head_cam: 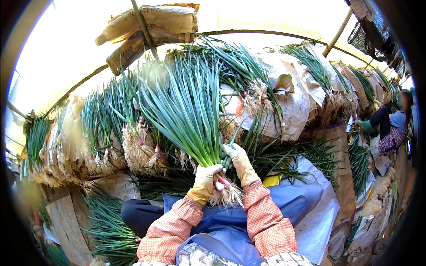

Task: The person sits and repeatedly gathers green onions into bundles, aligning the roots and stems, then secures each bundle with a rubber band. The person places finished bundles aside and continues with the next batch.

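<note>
My left hand (204, 181), in a pale stained glove, is closed around a bunch of spring onions (194, 109) just above its bulbs. The long green leaves fan upward and away from me. Pinkish-white bulbs (221, 183) and stringy pale roots (228, 197) hang below the grip, over my lap. On the bunch's right side, my gloved right hand (240, 163) pinches a thin bluish-green strand (237, 133). Whether that strand is twine or a leaf, I cannot tell. The right fingertips are close against the stems and partly hidden.
A long heap of onion bunches (139, 146) with paper sacks (283, 96) runs across in front. More onions (111, 226) lie at my left. A blue apron (219, 222) covers my lap, beside a white sheet (308, 212). Another person (396, 123) sits far right.
</note>
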The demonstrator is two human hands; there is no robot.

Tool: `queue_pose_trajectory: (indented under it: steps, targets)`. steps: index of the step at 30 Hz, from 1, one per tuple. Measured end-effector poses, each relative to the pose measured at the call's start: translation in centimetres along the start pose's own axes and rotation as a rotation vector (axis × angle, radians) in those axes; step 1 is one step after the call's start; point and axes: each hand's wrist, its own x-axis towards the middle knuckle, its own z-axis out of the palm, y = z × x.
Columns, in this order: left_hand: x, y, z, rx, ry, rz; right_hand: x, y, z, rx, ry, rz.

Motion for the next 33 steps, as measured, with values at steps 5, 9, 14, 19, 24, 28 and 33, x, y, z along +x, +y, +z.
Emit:
queue_pose_trajectory:
  steps: [5,9,14,19,24,28,33]
  targets:
    - [0.1,0.4,-1.0,-0.069,-0.039,0.011,1.1,-0.1,2.1,0.037,-0.099,-0.021]
    - [0.4,-0.1,-3.5,-0.063,-0.13,-0.007,0.6,1.2,2.4,0.321,-0.124,0.015]
    - [0.9,-0.7,-5.0,-0.219,-0.247,-0.076,0.3,0.2,2.4,0.396,-0.305,0.062]
    - [0.5,-0.9,-4.8,-0.306,-0.235,-0.064,0.4,1.3,2.6,0.453,-0.245,0.039]
    - [0.8,-0.7,-5.5,-0.318,-0.337,-0.15,0.3,0.5,3.3,0.537,-0.29,0.006]
    - [0.2,-0.3,-4.6,-0.319,-0.286,-0.077,0.7,1.1,3.0,0.466,-0.261,-0.022]
    - [1.3,-1.8,-6.1,-0.305,-0.153,-0.069,-1.6,0.1,3.8,0.899,-0.232,0.007]
